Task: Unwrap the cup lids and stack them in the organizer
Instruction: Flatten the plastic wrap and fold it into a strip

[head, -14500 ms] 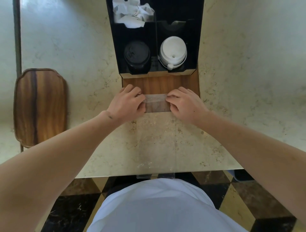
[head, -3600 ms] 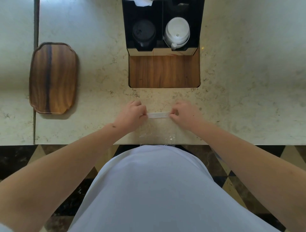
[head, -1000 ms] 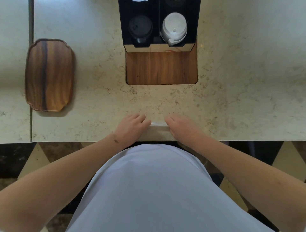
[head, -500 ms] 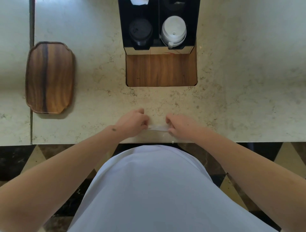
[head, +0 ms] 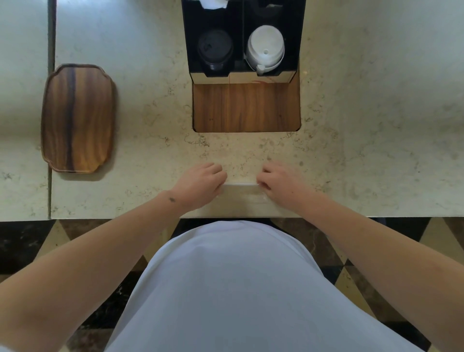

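Note:
A clear plastic wrapper [head: 241, 192], folded into a narrow strip, lies flat on the marble counter near its front edge. My left hand [head: 200, 183] pinches its left end and my right hand [head: 278, 182] pinches its right end. At the back stands the black organizer [head: 292, 37]. Its left compartment holds a stack of black lids [head: 214, 50], its right compartment a stack of white lids [head: 265, 47]. Crumpled white paper [head: 213, 3] shows in the rear left compartment.
A wooden board [head: 247, 106] lies in front of the organizer. A wooden tray [head: 77, 118] sits at the left, beside a seam in the marble counter [head: 376, 125]. The counter's front edge runs just below my hands, with my white shirt under it.
Over the last second my hands stayed near the counter's front edge, folding the wrapper. The strip between my fingers is now narrower and my hands sit slightly farther apart.

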A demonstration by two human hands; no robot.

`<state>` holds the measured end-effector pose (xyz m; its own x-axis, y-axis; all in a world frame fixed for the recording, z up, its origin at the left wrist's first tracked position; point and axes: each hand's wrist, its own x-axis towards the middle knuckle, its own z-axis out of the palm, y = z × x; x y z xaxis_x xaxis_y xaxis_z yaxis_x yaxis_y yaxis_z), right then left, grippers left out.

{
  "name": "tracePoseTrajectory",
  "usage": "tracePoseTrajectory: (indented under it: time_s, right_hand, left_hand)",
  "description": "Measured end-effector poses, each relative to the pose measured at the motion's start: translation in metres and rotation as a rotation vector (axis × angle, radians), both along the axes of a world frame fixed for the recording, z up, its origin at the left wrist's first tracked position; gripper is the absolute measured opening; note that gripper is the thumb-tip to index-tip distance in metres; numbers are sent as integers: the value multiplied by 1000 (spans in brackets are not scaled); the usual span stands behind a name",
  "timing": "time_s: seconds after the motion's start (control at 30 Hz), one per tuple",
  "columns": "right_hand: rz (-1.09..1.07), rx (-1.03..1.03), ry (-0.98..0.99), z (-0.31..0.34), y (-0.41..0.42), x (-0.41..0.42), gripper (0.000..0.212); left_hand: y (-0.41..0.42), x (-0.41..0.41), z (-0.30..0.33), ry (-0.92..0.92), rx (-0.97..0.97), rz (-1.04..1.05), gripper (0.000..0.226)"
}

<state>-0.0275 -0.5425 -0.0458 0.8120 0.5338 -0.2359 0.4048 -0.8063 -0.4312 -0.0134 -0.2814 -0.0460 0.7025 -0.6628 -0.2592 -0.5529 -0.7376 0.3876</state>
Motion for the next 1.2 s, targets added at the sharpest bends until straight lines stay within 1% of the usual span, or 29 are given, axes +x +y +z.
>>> tracePoseTrajectory:
  time_s: [0.07, 0.17, 0.23, 0.3, 0.37, 0.4, 0.5, 0.57, 0.6, 0.67, 0.73, 0.8, 0.83, 0.93, 1.0, 1.07, 1.13, 1.17, 1.2]
  right_hand:
    - [23, 18, -85, 1, -1, -9, 13]
    - [119, -28, -140, -2, -8, -24, 3]
    - [139, -41, -147, -4, -15, -33, 17]
    - [100, -22, -145, -3, -18, -38, 18]
    - [11, -5, -99, -1, -14, -35, 12]
    - [-52, 2, -51, 1, -10, -30, 13]
    - [-187, -9, 104, 1, 1, -14, 12]
    - [-199, -22, 198, 0, 8, -6, 4]
    - [-197, -27, 247, 1, 10, -3, 5]
    - [-166, -41, 332, 2, 12, 3, 14]
    - [-72, -73, 339, 3, 12, 6, 11]
    - [18, -99, 286, 4, 11, 5, 3]
    - [48, -99, 246, 4, 9, 3, 4]
    - [108, -88, 100, 3, 8, -9, 13]
    - [132, -86, 14, 3, 9, -21, 20]
    - [111, -71, -21, 3, 10, -31, 28]
    - [97, -79, -37, 1, 10, -39, 23]
    - [96, -89, -45, -1, 10, -42, 16]
    - [94, -92, -49, -1, 9, -44, 7]
  left_hand:
    - [2, -7, -2, -93, -9, -86, 7]
    - [7, -14, -4, -144, -26, -172, 6]
    - [11, -16, -2, -131, -31, -195, 1]
    - [14, -17, 0, -103, -41, -169, 12]
    - [14, -17, 4, -55, -48, -103, 19]
    - [12, -16, 6, -26, -45, -62, 19]
    - [2, -11, 7, 101, -25, 109, 13]
    - [-5, -5, 4, 205, 19, 201, 5]
    - [-8, -3, 4, 249, 48, 227, 4]
    - [-10, 2, 2, 302, 87, 233, 11]
    - [-10, 4, 3, 323, 108, 188, 9]
    - [-8, 3, 5, 283, 106, 105, 5]
    - [-7, 1, 5, 233, 91, 52, 7]
    - [0, -9, 3, 23, 54, -149, 11]
    - [4, -15, 1, -26, 54, -196, 14]
    - [7, -20, 1, -54, 82, -224, 19]
    - [12, -23, 2, -98, 47, -217, 16]
    - [14, -25, 4, -100, 33, -200, 14]
    - [16, -27, 6, -94, 26, -180, 17]
